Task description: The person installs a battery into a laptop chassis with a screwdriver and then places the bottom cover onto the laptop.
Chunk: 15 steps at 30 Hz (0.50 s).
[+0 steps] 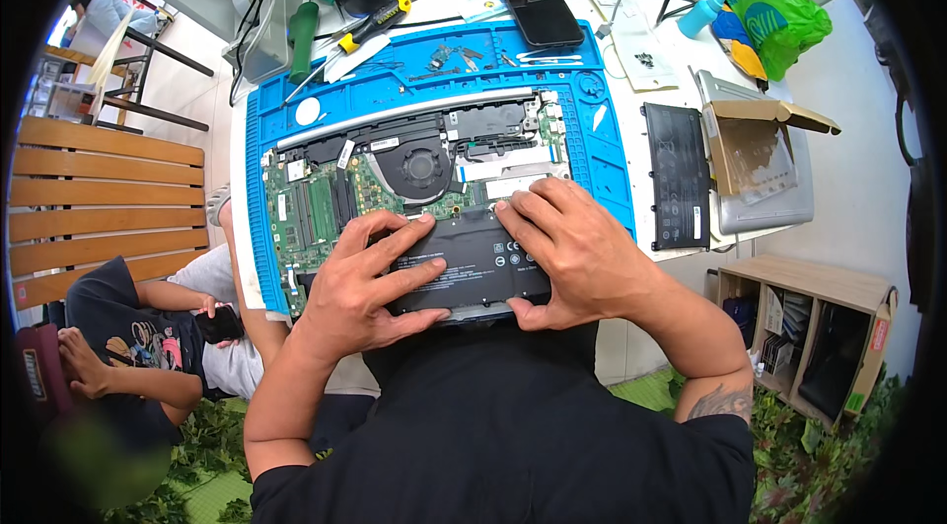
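An opened laptop (414, 164) lies on a blue silicone mat (607, 159), its green board and fan exposed. A black battery (466, 267) sits along its front edge. My left hand (365, 287) grips the battery's left part, fingertips on its top and thumb at the near edge. My right hand (572, 258) holds the right part likewise, fingertips near the upper edge and thumb below. Small parts and swabs (538, 57) lie in the mat's upper section.
At right are another black battery (676, 174), an open cardboard box (750, 149) and a wooden shelf (789, 282). Screwdrivers (360, 40) and a phone (538, 8) lie behind. Another person (128, 317) reclines at left beside a wooden bench (109, 188).
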Tool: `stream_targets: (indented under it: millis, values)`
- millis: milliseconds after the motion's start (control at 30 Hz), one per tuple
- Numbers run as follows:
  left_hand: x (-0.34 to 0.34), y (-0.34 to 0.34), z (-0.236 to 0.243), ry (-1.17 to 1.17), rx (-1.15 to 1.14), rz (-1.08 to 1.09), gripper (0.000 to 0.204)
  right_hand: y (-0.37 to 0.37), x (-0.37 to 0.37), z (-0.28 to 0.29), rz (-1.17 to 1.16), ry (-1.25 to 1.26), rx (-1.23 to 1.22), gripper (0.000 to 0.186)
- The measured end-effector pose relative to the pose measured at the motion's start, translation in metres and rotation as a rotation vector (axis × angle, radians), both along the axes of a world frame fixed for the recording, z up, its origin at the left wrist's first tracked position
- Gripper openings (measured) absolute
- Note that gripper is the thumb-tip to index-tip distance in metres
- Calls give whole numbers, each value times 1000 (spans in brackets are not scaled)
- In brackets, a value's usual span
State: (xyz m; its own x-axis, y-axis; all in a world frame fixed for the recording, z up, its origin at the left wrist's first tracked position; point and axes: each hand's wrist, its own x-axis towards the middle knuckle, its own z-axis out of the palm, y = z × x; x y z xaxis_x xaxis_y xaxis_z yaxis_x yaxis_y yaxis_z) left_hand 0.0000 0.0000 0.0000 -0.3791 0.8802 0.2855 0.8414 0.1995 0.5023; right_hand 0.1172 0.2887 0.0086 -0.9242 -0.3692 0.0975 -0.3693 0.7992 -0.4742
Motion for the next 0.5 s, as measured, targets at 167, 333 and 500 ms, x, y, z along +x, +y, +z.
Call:
stream_targets:
  millis: [167, 333, 500]
  values:
    - [0, 3, 5, -2, 11, 5, 56, 1, 13, -4, -64, 188, -17, 85]
    - [9, 3, 3, 0, 14, 61, 54, 9, 73, -5, -726, 127, -492, 40]
    - [12, 5, 1, 8, 18, 42, 54, 5, 116, -15, -918, -442, -810, 39]
